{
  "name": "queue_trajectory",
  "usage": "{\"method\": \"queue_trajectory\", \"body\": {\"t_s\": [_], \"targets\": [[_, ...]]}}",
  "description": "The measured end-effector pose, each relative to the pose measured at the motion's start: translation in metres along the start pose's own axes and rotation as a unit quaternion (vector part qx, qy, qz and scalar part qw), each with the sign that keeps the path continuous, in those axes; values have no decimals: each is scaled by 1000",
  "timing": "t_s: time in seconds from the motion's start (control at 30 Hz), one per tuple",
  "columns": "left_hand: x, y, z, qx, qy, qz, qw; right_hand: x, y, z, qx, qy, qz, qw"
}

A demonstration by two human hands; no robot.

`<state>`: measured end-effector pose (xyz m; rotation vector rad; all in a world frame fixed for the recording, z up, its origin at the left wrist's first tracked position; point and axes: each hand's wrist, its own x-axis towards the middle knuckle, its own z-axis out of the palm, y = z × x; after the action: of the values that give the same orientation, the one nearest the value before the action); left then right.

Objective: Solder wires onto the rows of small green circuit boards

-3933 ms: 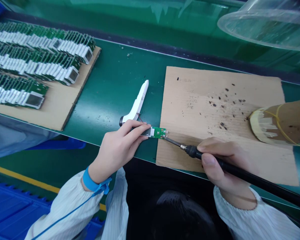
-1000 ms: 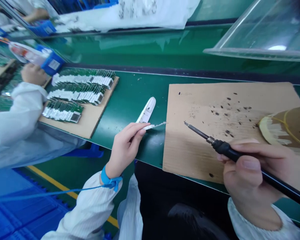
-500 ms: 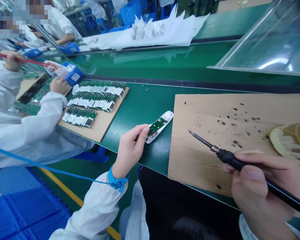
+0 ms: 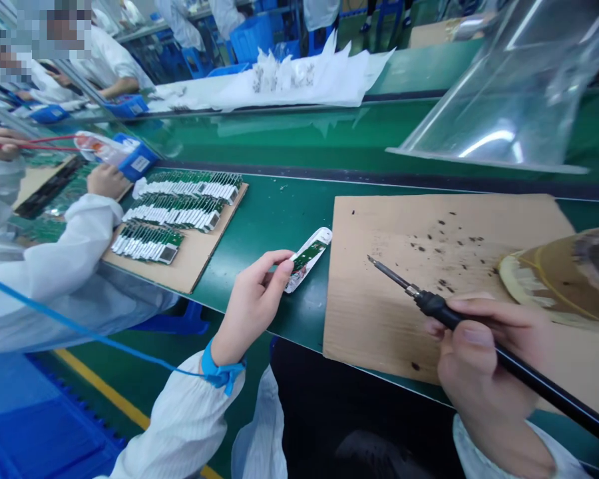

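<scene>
Our left hand (image 4: 252, 303) pinches the near end of the white housing (image 4: 313, 245), centre frame on the green counter (image 4: 269, 213). The shell lies open, green board inside. Our right hand (image 4: 479, 372), lower right, grips the soldering iron (image 4: 428, 303), tip over the cardboard (image 4: 379, 326).

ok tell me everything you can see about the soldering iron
The soldering iron is slim and pen-like: a long black handle, a small metal collar, then a thin dark shaft ending in a point. The right hand grips it like a pen just behind the collar. It slants, handle running off the lower right edge, tip pointing up-left over the spotted cardboard sheet, towards the white casing pinched by the left hand; whether the tip touches the cardboard cannot be told.
</scene>
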<state>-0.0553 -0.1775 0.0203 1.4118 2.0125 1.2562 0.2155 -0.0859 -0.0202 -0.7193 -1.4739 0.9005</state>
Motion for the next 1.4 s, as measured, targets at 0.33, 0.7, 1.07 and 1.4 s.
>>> {"method": "queue_trajectory", "body": {"t_s": [0.33, 0.7, 1.07, 1.4], "targets": [[32, 45, 17, 17, -32, 103, 994, 13, -29, -74, -48, 156, -54, 985], [64, 98, 151, 48, -187, 318, 928, -7, -53, -182, -141, 262, -51, 954], [70, 111, 169, 70, -225, 355, 905, 4, -56, -192, -115, 170, 19, 979], [76, 116, 164, 82, -225, 368, 898, 44, -56, -174, -158, 87, 30, 983]]}}
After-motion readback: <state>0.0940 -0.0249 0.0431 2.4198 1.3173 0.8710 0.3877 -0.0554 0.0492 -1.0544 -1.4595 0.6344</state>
